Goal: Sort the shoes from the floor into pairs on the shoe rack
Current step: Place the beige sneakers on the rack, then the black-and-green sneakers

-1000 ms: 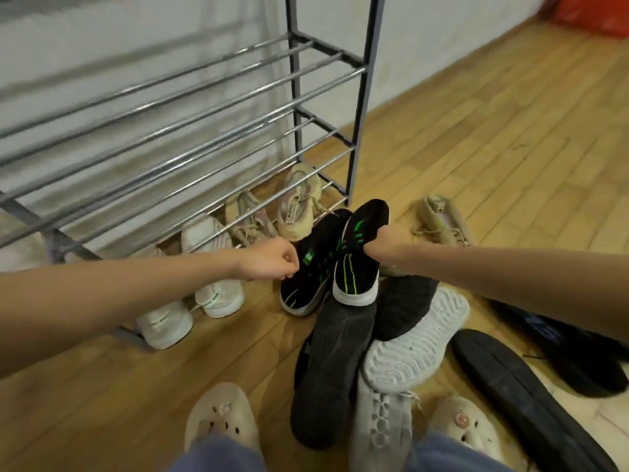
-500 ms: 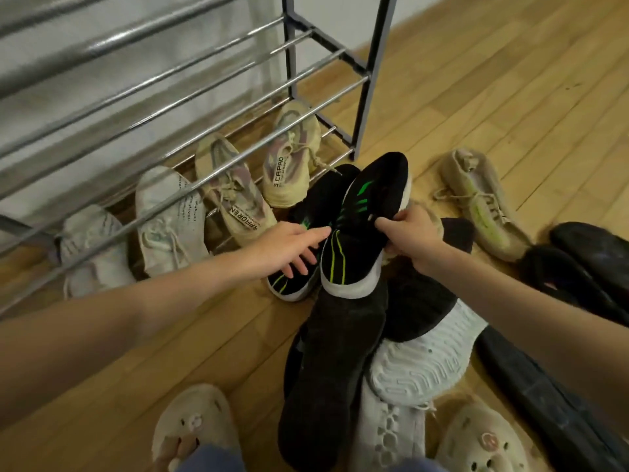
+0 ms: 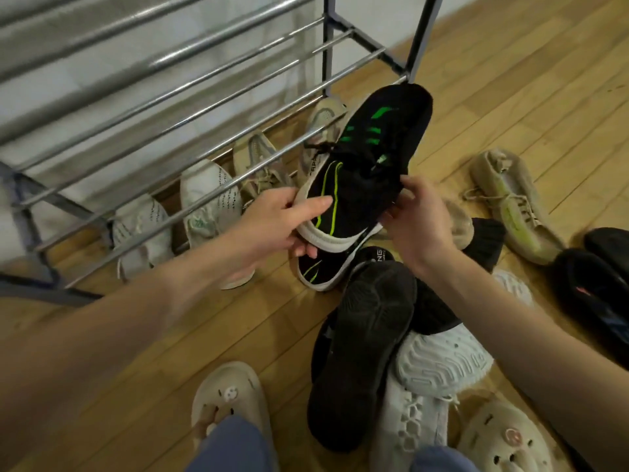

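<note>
Head view, left to right: chrome-bar shoe rack (image 3: 190, 107) fills the 10 to 11 o'clock area, its bars slanting toward 1 o'clock. Beneath the lowest bars, on the wooden floor (image 3: 258, 335), stand two white knit sneakers (image 3: 211, 206) and, just beside them toward 12 o'clock, two beige sneakers (image 3: 258, 165). Left hand (image 3: 282, 223) grips the heel end of a black sneaker with green stripes (image 3: 371, 158), thumb on top, fingers curled under the white sole. Right hand (image 3: 413, 219) pinches the same sneaker at its collar from the 3 o'clock side. This sneaker is held off the floor, toe pointing to 1 o'clock. Its matching black sneaker (image 3: 326, 270) lies on the floor directly below, partly hidden. At 5 o'clock, an upturned dark sole (image 3: 360, 352) rests against an upturned white sole (image 3: 442, 359). At 3 o'clock lie an olive-beige sneaker (image 3: 514, 202) and dark shoes (image 3: 592, 287). Two cream clogs (image 3: 228, 400) are worn at 6 o'clock.
</note>
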The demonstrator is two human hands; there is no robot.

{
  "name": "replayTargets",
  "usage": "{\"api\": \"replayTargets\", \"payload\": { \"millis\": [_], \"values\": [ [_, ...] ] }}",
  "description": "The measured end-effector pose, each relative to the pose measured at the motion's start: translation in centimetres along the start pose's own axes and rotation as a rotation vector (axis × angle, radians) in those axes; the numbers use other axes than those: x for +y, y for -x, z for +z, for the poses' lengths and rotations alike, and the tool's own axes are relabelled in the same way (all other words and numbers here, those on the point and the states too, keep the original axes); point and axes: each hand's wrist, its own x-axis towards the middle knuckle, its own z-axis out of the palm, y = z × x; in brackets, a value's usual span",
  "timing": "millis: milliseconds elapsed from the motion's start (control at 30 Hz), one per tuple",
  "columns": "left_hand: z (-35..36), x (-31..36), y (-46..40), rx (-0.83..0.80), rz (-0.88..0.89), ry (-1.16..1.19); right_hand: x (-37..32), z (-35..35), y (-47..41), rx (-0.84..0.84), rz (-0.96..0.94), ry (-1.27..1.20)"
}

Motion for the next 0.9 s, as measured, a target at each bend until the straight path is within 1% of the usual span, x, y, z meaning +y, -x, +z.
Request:
{"api": "replayTargets", "payload": {
  "millis": [33,67,133,167,233,267,333,467,567,633,700,767,833,900],
  "values": [
    [-0.3,0.2,0.5,0.019,0.046,-0.033,0.6,0.3,0.2,0.004,0.001,0.001],
    [-0.6,0.2,1.1,0.036,0.067,-0.037,1.6,0.7,0.2,0.034,0.009,0.106],
    [-1.1,-0.2,2.3,0.061,0.094,-0.025,3.8,0.8,-0.6,0.132,0.015,0.489],
    [-1.3,-0.5,2.8,0.072,0.103,-0.025,4.7,0.8,-1.0,0.164,0.061,0.67],
    [-1.8,-1.2,3.7,0.088,0.107,-0.003,5.7,0.5,-2.0,0.209,0.198,0.918],
    [-2.0,-1.5,4.0,0.098,0.102,0.012,5.9,0.3,-2.4,0.229,0.238,0.985],
    [-2.4,-1.9,4.5,0.112,0.095,0.049,6.2,0.1,-3.2,0.237,0.27,1.04],
    [-3.4,-2.3,4.8,0.096,0.094,0.139,6.5,0.0,-4.1,0.291,0.296,1.059],
    [-3.9,-2.0,4.6,0.118,0.101,0.181,6.8,0.2,-4.4,0.322,0.301,1.068],
    [-4.0,-1.9,4.4,0.138,0.101,0.213,7.1,0.1,-4.4,0.365,0.277,0.99],
    [-4.0,-1.8,4.2,0.158,0.094,0.255,7.6,0.2,-4.1,0.416,0.179,0.88],
    [-4.1,-1.8,4.1,0.161,0.093,0.283,7.6,0.4,-3.3,0.429,-0.027,0.771],
    [-4.1,-1.6,3.9,0.147,0.109,0.285,7.0,0.3,-2.4,0.486,-0.191,0.62],
    [-4.2,-1.1,3.7,0.152,0.128,0.294,5.9,-0.3,-1.9,0.55,-0.24,0.419]
  ]
}}
